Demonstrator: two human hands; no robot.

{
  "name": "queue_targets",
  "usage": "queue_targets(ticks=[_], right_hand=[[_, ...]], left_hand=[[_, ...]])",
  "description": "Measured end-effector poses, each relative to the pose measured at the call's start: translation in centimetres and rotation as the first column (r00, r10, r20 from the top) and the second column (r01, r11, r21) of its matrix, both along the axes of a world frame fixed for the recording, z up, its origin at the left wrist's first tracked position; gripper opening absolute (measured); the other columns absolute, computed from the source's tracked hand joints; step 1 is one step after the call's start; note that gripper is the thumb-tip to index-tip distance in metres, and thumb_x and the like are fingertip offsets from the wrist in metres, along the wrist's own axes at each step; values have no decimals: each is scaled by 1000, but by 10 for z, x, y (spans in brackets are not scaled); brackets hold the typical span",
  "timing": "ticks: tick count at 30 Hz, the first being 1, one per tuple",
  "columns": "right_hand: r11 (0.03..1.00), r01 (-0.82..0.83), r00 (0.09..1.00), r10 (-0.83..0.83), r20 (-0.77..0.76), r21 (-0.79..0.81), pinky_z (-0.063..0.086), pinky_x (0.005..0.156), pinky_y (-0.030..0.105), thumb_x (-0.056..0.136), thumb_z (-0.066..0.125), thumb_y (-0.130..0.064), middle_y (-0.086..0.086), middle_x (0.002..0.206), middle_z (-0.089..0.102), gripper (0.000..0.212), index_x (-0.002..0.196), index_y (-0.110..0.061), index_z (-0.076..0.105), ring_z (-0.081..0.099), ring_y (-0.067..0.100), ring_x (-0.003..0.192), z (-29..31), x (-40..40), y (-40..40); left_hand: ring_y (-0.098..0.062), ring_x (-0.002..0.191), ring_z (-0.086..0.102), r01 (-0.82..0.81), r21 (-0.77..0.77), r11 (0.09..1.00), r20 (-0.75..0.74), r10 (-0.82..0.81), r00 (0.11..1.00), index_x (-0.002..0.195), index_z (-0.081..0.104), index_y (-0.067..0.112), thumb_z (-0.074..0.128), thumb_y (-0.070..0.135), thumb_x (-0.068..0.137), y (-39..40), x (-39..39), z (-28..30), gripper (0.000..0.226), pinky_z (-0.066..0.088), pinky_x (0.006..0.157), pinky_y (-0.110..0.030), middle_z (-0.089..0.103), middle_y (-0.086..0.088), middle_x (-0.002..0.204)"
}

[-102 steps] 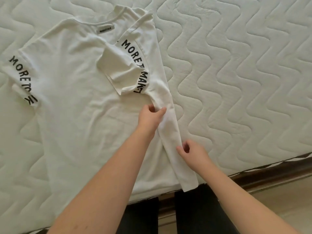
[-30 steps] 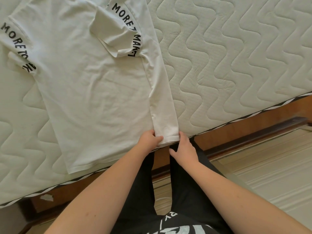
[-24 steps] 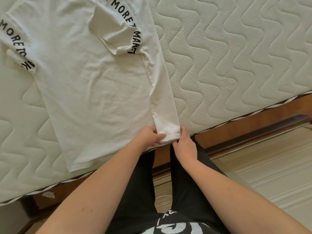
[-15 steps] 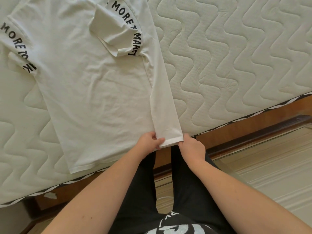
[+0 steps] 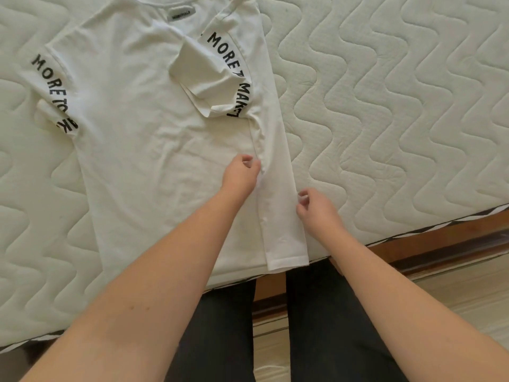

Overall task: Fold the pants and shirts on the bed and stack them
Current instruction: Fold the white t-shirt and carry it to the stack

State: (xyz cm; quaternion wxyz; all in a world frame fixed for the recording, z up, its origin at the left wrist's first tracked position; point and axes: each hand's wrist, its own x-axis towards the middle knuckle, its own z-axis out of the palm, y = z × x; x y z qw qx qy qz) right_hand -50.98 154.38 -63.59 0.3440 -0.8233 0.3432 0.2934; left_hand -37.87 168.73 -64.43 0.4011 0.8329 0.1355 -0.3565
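White shirt lies flat on the mattress, left hand and right hand loosely curled either side of its folded strip, holding nothing, which might slip open unpinned.

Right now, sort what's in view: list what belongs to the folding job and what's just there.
Part of the job:
- white T-shirt, right side panel folded in
- folded-in sleeve
- left hand, at the panel's inner edge
- right hand, at its outer edge

Just there:
- quilted mattress
- wooden bed frame
- floor

No pants in view.
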Motion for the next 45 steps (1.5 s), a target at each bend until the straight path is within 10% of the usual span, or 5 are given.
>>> queue_targets(ticks=[11,20,29,35,45], right_hand=[[976,193,958,-210,196,104,38,79,24,91,62,-24,-3,99,60,41,129,-14,52,57,15,93,-20,88,-10],[983,176,953,-182,242,48,45,94,34,89,63,-30,3,116,57,44,128,-15,52,57,19,105,-23,122,-16],[985,146,942,-168,289,95,41,86,26,87,67,-32,1,114,54,52,132,-15,48,55,18,104,-27,194,-26],[984,148,940,-172,295,103,45,97,37,87,67,-30,4,116,56,54,134,-15,46,54,21,108,-26,224,-25],[982,178,932,-189,309,65,41,103,42,86,69,-39,4,126,55,56,133,-18,46,52,22,118,-27,274,-28]], left_hand=[[-23,71,60,-118,-11,993,-112,116,987,76,56,17,70,20,84,-17,26,-3,17,52,64,-32,64,-4,76],[-16,89,68,-200,-9,980,-20,200,980,102,64,18,66,23,88,-2,38,-6,16,55,83,-33,71,0,94],[-25,118,61,-717,-287,636,-415,592,691,124,62,3,76,18,86,-51,98,-8,43,44,107,-45,67,-10,122],[-35,116,62,-861,-383,336,-374,796,476,127,54,0,70,-2,86,-51,122,-15,44,48,103,-53,64,-20,125],[-23,104,68,-823,-499,272,-513,673,533,124,62,14,59,34,95,-10,153,0,36,57,87,-37,69,-12,119]])
